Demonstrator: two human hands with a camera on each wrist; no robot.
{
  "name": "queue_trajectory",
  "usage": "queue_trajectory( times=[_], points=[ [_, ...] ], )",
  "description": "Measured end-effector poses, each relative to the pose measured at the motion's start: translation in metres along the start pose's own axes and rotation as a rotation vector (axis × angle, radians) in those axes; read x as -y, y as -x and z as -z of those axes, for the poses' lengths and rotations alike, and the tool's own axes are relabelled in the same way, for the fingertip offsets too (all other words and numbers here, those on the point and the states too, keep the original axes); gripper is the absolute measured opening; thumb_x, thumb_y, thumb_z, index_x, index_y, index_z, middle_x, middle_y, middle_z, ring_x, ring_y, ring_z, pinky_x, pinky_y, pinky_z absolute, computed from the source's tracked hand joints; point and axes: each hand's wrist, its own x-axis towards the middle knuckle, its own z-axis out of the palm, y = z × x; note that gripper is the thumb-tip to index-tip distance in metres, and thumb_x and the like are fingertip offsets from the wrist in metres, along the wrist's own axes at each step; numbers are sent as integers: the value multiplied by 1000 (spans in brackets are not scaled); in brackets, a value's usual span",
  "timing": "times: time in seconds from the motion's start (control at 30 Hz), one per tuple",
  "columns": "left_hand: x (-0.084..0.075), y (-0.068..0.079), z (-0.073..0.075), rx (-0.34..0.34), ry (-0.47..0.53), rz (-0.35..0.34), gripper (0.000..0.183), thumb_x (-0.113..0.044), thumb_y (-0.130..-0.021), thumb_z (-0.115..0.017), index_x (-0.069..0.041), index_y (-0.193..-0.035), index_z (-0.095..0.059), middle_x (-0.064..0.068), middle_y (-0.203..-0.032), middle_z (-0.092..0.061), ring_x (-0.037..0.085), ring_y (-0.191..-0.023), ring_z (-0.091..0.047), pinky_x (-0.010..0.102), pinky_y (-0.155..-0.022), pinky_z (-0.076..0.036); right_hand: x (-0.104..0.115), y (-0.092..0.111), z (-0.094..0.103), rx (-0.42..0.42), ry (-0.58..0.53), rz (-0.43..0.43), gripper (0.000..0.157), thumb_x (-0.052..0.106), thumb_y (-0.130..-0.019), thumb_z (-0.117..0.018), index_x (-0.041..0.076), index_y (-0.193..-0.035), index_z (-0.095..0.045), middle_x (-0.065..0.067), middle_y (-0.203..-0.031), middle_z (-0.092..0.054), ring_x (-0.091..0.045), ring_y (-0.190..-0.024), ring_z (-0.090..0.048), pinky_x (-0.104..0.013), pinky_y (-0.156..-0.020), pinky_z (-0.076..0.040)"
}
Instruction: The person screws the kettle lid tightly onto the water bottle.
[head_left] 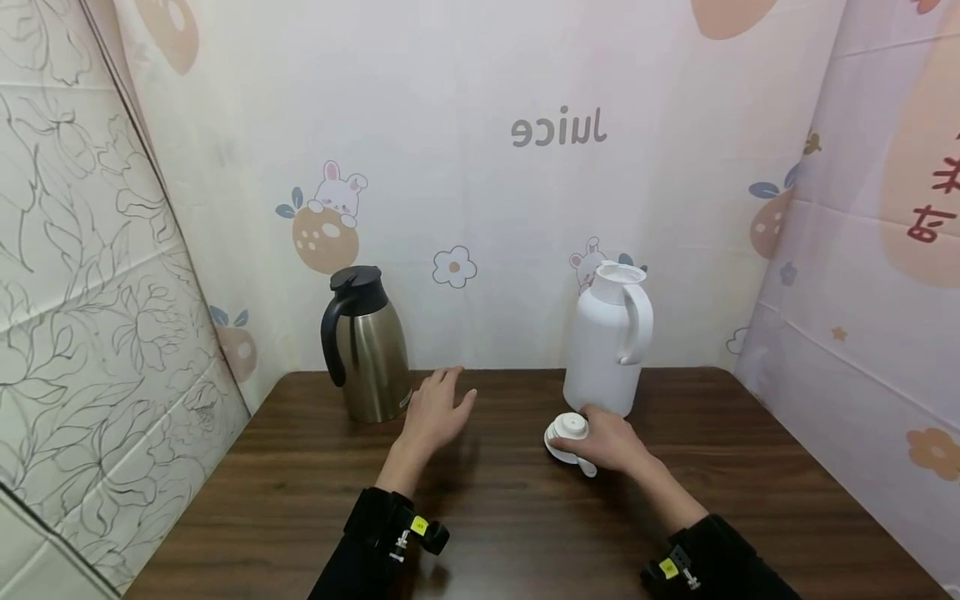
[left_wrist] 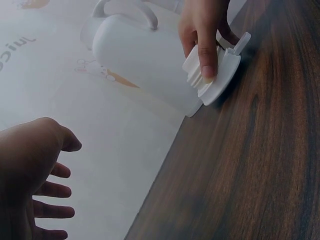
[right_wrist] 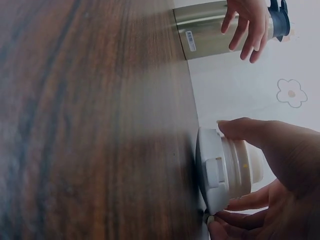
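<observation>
My right hand (head_left: pixel 611 440) grips a white jug lid (head_left: pixel 572 427) between thumb and fingers, close over the table. The lid is upside down, its ridged plug facing up and a small tab sticking out at its edge (right_wrist: pixel 215 170). Just behind it stands the white thermos jug (head_left: pixel 600 350), upright and lidless, its mouth uncovered and its handle to the right. My left hand (head_left: pixel 435 412) hovers over the table with fingers spread, holding nothing. Beside it on the left is a steel-gold thermos jug (head_left: pixel 378 358) with a black lid and black handle.
The dark wooden table (head_left: pixel 487 517) has its back edge against a printed curtain (head_left: pixel 465 183). More patterned cloth hangs at the left (head_left: pixel 97 292) and right sides. Both jugs stand near the back edge, well apart.
</observation>
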Motion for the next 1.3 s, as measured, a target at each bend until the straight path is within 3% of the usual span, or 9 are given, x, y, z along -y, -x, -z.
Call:
queue_trajectory(
  times=[0.13,0.23,0.33,0.47,0.57,0.7,0.9,1.03,1.3],
  points=[
    [0,-2,0,2,-5,4,52,-43,-101,-49,-9,-141,-51,13,-141,-53,31,-127,-48,55,-100,-45,-4,-5,-1,3,-68,19,58,58,-71,-78,7,-93,-64,-4,-82,-65,-18,-69,-57,-35,-58,-47],
    [-1,-2,0,1,-9,3,52,-42,-101,-49,-9,-141,-51,13,-140,-54,31,-126,-49,54,-100,-45,-5,-8,1,20,-169,56,53,53,-72,-81,6,-91,-64,-5,-82,-66,-16,-70,-57,-33,-59,-48],
    [-1,-2,0,1,-11,0,52,-42,-101,-49,-9,-140,-52,13,-140,-54,31,-126,-49,54,-99,-46,-1,-7,8,93,-321,78,51,42,-77,-81,2,-101,-62,-9,-91,-66,-18,-77,-59,-34,-66,-50],
    [0,-3,-1,-1,-14,-1,52,-43,-100,-49,-8,-140,-53,13,-140,-54,30,-125,-50,54,-99,-46,1,-7,10,232,-532,-27,65,36,-82,-79,-4,-123,-49,-18,-111,-60,-24,-91,-59,-35,-70,-52],
    [0,-3,-1,-4,-11,0,52,-43,-100,-49,-8,-139,-53,13,-139,-54,30,-125,-50,54,-99,-46,-3,-9,6,291,-660,-126,80,36,-82,-79,-4,-136,-36,-22,-125,-51,-28,-101,-57,-38,-72,-55],
    [0,-2,-1,-3,-5,-2,52,-42,-100,-50,-7,-138,-54,14,-139,-54,30,-124,-51,53,-99,-47,-2,-9,6,348,-815,-159,83,31,-83,-78,-4,-140,-28,-24,-129,-44,-30,-101,-59,-42,-74,-59],
    [-1,0,0,3,-3,0,52,-42,-100,-50,-7,-138,-53,14,-139,-54,30,-124,-51,52,-99,-47,-2,-11,6,450,-1024,-109,67,24,-92,-69,-5,-136,-28,-18,-116,-51,-24,-91,-63,-37,-68,-59],
    [-2,1,1,5,-4,3,51,-41,-100,-51,-7,-138,-54,14,-139,-54,30,-123,-51,52,-98,-47,-5,-11,5,479,-1098,-68,57,23,-96,-65,-5,-133,-32,-12,-108,-56,-22,-87,-64,-35,-67,-59],
    [-4,1,-1,26,-22,14,52,-42,-101,-49,-8,-140,-52,14,-142,-52,30,-124,-50,51,-100,-47,-15,-10,4,573,-1366,51,30,17,-105,-48,3,-129,-37,-8,-105,-61,-25,-87,-65,-32,-70,-59]
  ],
)
